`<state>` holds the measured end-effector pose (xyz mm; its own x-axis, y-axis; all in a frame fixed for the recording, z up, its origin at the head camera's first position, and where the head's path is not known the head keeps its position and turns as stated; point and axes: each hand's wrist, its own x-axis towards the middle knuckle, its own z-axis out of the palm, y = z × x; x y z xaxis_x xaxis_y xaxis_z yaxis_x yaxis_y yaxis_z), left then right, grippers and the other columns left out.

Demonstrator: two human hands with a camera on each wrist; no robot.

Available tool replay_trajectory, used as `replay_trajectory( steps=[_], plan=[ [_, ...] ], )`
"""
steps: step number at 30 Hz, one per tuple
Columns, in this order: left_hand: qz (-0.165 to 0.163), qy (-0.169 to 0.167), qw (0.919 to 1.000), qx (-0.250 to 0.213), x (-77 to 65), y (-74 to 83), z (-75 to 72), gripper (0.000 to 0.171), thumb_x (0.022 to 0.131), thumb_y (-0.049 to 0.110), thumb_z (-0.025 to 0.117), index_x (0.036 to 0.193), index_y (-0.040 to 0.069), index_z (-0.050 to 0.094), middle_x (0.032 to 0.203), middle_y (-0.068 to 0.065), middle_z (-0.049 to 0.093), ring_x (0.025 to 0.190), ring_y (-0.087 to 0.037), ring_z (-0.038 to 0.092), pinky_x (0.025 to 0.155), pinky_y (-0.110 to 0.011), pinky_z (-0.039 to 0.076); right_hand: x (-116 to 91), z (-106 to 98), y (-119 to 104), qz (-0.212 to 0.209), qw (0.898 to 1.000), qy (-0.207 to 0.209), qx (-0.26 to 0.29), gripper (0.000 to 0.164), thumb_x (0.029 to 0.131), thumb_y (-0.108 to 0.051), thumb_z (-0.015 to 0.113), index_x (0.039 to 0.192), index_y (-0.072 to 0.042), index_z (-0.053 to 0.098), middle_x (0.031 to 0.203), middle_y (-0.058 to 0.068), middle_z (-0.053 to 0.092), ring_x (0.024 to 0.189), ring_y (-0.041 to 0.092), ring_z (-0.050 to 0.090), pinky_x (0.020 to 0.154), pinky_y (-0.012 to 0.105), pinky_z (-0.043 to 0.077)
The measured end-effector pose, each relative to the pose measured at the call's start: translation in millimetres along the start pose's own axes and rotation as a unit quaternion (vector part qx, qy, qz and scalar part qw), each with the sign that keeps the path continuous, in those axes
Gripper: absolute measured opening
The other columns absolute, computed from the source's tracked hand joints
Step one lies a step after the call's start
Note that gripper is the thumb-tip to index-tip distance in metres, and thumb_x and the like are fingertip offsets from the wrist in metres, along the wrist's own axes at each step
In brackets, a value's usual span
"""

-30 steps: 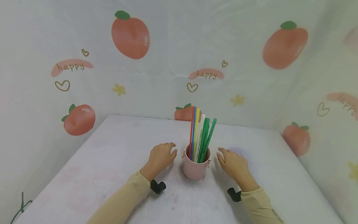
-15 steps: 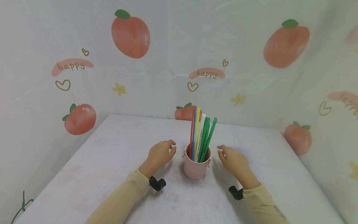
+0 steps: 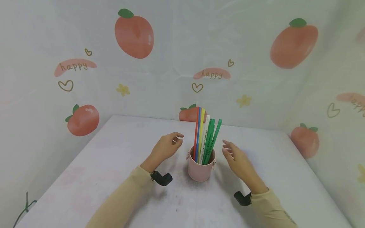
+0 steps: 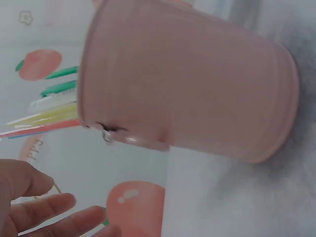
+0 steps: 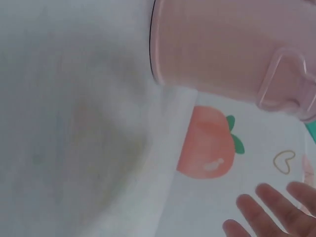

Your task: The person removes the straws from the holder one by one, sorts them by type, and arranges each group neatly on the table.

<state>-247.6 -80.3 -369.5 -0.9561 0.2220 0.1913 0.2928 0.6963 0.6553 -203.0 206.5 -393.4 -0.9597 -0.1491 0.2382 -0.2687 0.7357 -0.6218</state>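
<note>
In the head view a small pink bucket (image 3: 199, 172) stands upright at the middle of the table. Several long flat strips rise from it: a red strip (image 3: 196, 133), a blue one, a yellow strip (image 3: 201, 126), white, and green strips (image 3: 214, 139) leaning right. My left hand (image 3: 165, 147) hovers left of the bucket, apart from it, fingers relaxed and holding nothing. On the other side my right hand (image 3: 238, 160) hovers with fingers spread loosely, also holding nothing. The left wrist view has the bucket wall (image 4: 187, 79) close up; the right wrist view catches its side (image 5: 212, 44).
The table (image 3: 94, 177) has a pale, faintly stained cover. Behind it hangs a white curtain (image 3: 171, 38) printed with peaches and hearts. A dark green cord (image 3: 26, 205) sits at the left edge. Black wrist cameras (image 3: 161, 178) are strapped to both wrists.
Both hands have risen a little beside the bucket, and the right hand's fingers have spread more. The bucket and strips stay in place; the view has shifted slightly.
</note>
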Motion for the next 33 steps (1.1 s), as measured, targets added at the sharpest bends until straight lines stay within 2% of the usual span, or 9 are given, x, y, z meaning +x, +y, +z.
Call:
replay_trajectory(
  steps=[3, 9, 17, 25, 30, 33],
  plan=[
    [0.005, -0.003, 0.999, -0.045, 0.9, 2.4, -0.7, 0.031, 0.097, 0.026, 0.057, 0.128, 0.018, 0.061, 0.109, -0.005, 0.07, 0.093, -0.02, 0.066, 0.075, -0.037, 0.056, -2.8, 3.5, 0.0, -0.021, 0.999, -0.001, 0.045, 0.054, 0.104, -0.036, 0.044, 0.148, -0.006, 0.034, 0.14, 0.021, 0.05, 0.125, 0.042, 0.052, 0.1, 0.058, 0.045],
    [0.02, -0.013, 0.9932, -0.114, 1.8, 6.6, 2.6, 0.041, 0.097, 0.024, 0.059, 0.137, 0.015, 0.051, 0.118, -0.006, 0.067, 0.102, -0.021, 0.066, 0.084, -0.04, 0.056, -7.1, 8.9, -2.8, -0.037, 0.992, -0.026, 0.12, 0.063, 0.102, -0.029, 0.049, 0.154, -0.007, 0.02, 0.152, 0.023, 0.033, 0.136, 0.045, 0.037, 0.106, 0.06, 0.036],
    [0.028, -0.024, 0.9801, -0.195, 7.3, 6.6, 12.5, 0.051, 0.094, 0.029, 0.065, 0.14, 0.016, 0.048, 0.127, -0.009, 0.062, 0.114, -0.026, 0.062, 0.092, -0.044, 0.054, -9.7, 15.8, -3.8, -0.016, 0.979, -0.064, 0.194, 0.086, 0.093, -0.021, 0.066, 0.156, -0.01, 0.009, 0.156, 0.023, 0.024, 0.14, 0.046, 0.028, 0.108, 0.06, 0.032],
    [0.015, -0.03, 0.9679, -0.249, 10.7, 9.0, 18.2, 0.054, 0.089, 0.023, 0.071, 0.138, 0.016, 0.051, 0.128, -0.011, 0.061, 0.115, -0.027, 0.061, 0.094, -0.048, 0.052, -7.9, 27.3, 2.5, 0.013, 0.968, -0.104, 0.23, 0.1, 0.082, -0.021, 0.079, 0.156, -0.011, 0.012, 0.156, 0.024, 0.024, 0.137, 0.048, 0.033, 0.107, 0.058, 0.036],
    [0.022, -0.033, 0.966, -0.256, 12.7, 6.7, 24.0, 0.052, 0.087, 0.022, 0.073, 0.134, 0.011, 0.054, 0.125, -0.014, 0.063, 0.112, -0.028, 0.063, 0.093, -0.046, 0.053, -6.4, 36.0, 3.5, 0.037, 0.961, -0.118, 0.249, 0.097, 0.078, -0.02, 0.082, 0.153, -0.009, 0.022, 0.153, 0.022, 0.031, 0.135, 0.048, 0.037, 0.107, 0.056, 0.037],
    [0.022, -0.037, 0.9659, -0.255, 13.6, 5.6, 26.8, 0.05, 0.087, 0.021, 0.074, 0.132, 0.009, 0.056, 0.123, -0.015, 0.064, 0.111, -0.028, 0.064, 0.093, -0.045, 0.054, -6.1, 40.6, 4.0, 0.038, 0.961, -0.121, 0.246, 0.094, 0.076, -0.018, 0.084, 0.15, -0.007, 0.027, 0.15, 0.021, 0.035, 0.132, 0.047, 0.04, 0.106, 0.055, 0.04]
  ],
)
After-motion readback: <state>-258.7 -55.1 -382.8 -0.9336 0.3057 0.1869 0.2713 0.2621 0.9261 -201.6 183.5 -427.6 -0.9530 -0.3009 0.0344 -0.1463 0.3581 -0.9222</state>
